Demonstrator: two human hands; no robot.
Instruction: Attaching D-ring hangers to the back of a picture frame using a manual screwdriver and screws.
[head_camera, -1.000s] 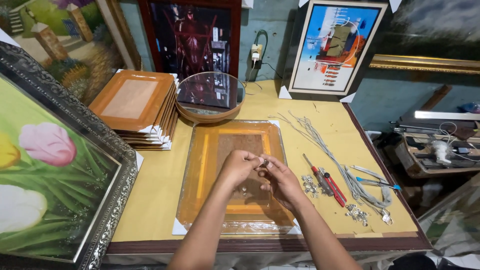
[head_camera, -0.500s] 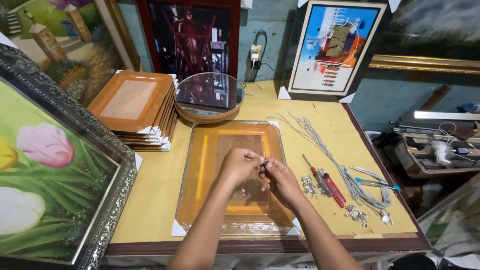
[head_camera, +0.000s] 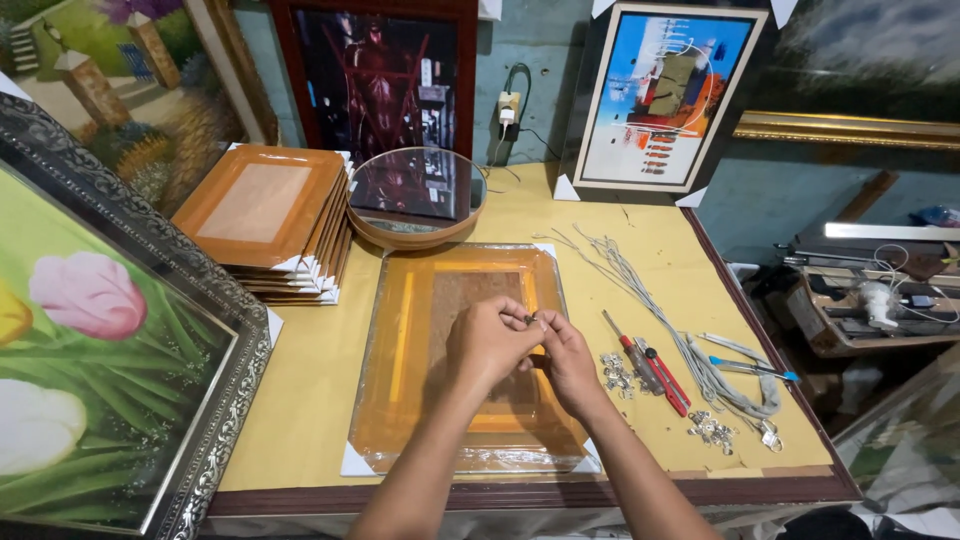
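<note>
An orange picture frame (head_camera: 405, 350) wrapped in clear plastic lies face down on the yellow table (head_camera: 300, 400). Both hands meet over the frame's middle. My left hand (head_camera: 490, 345) and my right hand (head_camera: 565, 355) pinch a small metal piece (head_camera: 531, 318) between their fingertips, just above the frame's brown backing. What exactly the piece is I cannot tell; it is tiny and partly hidden by the fingers.
A red-handled screwdriver (head_camera: 645, 365), small metal hangers (head_camera: 615, 372), grey cords (head_camera: 650, 300) and a blue-tipped tool (head_camera: 755, 368) lie to the right. A stack of orange frames (head_camera: 265, 215) and a round mirror (head_camera: 417, 190) stand behind. A large tulip painting (head_camera: 90, 350) leans at left.
The hands stay over the frame's middle, with only small finger movements around the metal piece.
</note>
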